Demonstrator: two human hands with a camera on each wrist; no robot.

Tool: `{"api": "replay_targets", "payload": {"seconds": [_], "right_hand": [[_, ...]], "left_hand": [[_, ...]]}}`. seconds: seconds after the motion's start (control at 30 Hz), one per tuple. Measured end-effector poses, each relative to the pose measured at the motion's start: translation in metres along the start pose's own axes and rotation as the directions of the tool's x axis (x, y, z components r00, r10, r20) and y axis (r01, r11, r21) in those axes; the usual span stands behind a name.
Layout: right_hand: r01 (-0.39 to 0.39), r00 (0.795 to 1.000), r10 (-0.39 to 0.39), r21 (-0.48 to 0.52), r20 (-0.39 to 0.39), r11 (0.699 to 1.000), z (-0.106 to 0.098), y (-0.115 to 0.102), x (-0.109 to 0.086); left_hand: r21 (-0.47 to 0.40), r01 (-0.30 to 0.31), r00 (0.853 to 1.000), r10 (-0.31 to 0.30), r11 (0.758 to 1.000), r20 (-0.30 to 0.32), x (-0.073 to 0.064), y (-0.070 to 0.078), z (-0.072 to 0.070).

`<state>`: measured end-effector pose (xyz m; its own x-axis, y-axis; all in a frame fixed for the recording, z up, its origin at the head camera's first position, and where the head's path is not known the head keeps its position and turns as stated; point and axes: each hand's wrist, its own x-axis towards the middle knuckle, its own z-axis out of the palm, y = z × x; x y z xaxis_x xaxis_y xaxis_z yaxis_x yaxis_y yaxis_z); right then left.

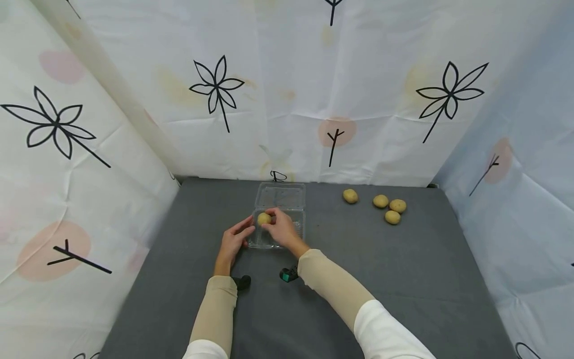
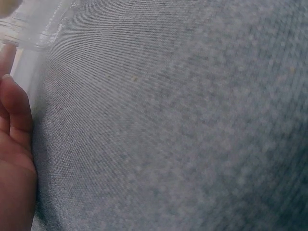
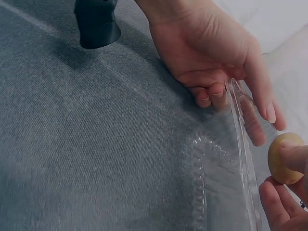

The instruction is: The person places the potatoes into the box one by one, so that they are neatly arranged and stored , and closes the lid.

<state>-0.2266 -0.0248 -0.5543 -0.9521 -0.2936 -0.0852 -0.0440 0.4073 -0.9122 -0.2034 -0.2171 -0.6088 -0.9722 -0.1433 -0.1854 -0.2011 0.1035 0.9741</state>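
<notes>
A small yellow potato (image 1: 264,219) is pinched between the thumb and fingers of my right hand (image 1: 281,228), over the left part of a clear plastic clamshell container (image 1: 269,243). The container's lid (image 1: 280,196) is folded back, away from me. Against the container's left side rests my left hand (image 1: 233,243), its thumb and fingers extended at the wall. Through the clear plastic, the right wrist view shows some of the left fingers (image 3: 252,125) beside the potato (image 3: 284,159). Only part of the left hand (image 2: 17,144) enters the left wrist view.
Toward the back right of the grey table (image 1: 358,279) lies a single potato (image 1: 350,196). Farther right, three more potatoes (image 1: 380,201) sit close together. Patterned white curtains (image 1: 278,89) enclose the back and sides. Dark wrist-worn devices (image 1: 288,274) hang below both wrists.
</notes>
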Motion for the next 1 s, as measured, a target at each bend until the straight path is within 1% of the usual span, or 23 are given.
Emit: {"api": "replay_targets", "payload": {"seconds": [0.17,0.3,0.37,0.5,0.6,0.77,0.87,1.0], "right_hand": [[-0.008,1.0,0.008,-0.049,-0.003,0.999,0.006,0.0,0.001],[-0.01,1.0,0.01,-0.056,-0.012,0.998,0.007,0.001,0.001],[-0.011,1.0,0.01,-0.048,-0.017,0.999,0.007,0.001,0.001],[-0.012,0.999,0.011,-0.046,-0.032,0.999,0.006,0.003,0.001],[-0.001,0.999,-0.002,-0.057,-0.044,0.998,0.006,0.005,0.001],[0.029,0.998,-0.034,-0.091,-0.061,0.995,0.006,0.007,0.0],[0.011,0.998,-0.016,-0.096,-0.058,0.995,0.007,0.006,0.001],[-0.035,0.999,0.032,-0.074,-0.039,0.997,0.005,0.007,0.003]], "left_hand": [[-0.005,0.015,1.0,-0.015,1.0,0.005,0.0,0.0,0.002],[-0.014,0.029,0.999,-0.028,0.999,0.027,-0.002,0.004,0.003],[-0.024,0.033,0.999,-0.032,0.999,0.04,-0.004,0.009,0.002],[-0.031,0.039,0.997,-0.037,0.999,0.07,-0.01,0.023,0.0],[-0.026,0.043,0.996,-0.041,0.999,0.077,-0.014,0.031,-0.002],[-0.031,0.045,0.996,-0.043,0.999,0.077,-0.016,0.035,-0.002],[-0.037,0.041,0.996,-0.038,0.998,0.075,-0.017,0.034,-0.003],[-0.048,0.037,0.997,-0.034,0.998,0.074,-0.016,0.033,-0.002]]}}
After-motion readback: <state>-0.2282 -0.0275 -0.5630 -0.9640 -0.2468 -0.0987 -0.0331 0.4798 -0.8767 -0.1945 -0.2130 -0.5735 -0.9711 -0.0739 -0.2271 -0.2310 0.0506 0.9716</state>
